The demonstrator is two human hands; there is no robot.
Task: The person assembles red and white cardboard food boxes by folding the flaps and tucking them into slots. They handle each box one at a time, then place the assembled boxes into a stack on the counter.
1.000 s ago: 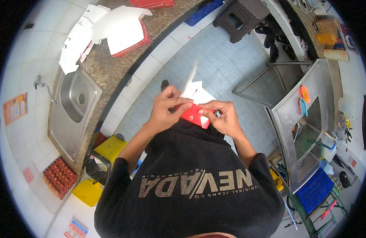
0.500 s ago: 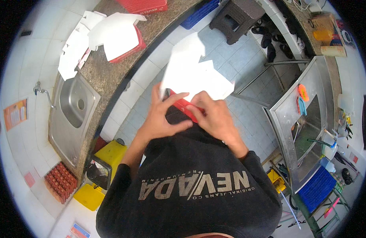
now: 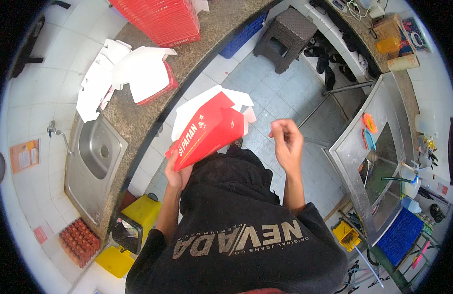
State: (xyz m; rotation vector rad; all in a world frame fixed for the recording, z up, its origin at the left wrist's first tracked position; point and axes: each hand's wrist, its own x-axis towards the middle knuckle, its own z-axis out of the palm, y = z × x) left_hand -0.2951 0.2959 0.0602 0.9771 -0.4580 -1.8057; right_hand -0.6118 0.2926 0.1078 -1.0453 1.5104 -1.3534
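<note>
Item under inspection: a red-and-white carton [image 3: 207, 130], partly folded, near the centre of the frame and held above the person's lap.

Left hand [image 3: 178, 171]: the grip is closed on the carton's lower-left end, fingers pressed to the card. The position of the thumb is not fully shown.

Right hand [image 3: 286, 142]: right of centre, raised and clear of the carton. Its grip is loosely curled with nothing visible in it; whether thumb and fingertips meet cannot be told.

Change noted: half a second ago both hands were at the carton's red edge, with the white inner face uppermost. The carton has since been turned so that its red printed outer face shows, and the right hand has come away. The left hand alone now bears it.

Condition: white card projects behind the upper edge, and flaps stand out at the right end. Assessment: the folding appears incomplete, and the one-handed hold leaves the right end unsupported, while the right hand is free.

Surroundings: on the tabletop [image 3: 138, 116] at upper left lie white-faced card blanks [image 3: 145, 73] and a stack of red cartons [image 3: 162, 22], both well apart from the hands.
</note>
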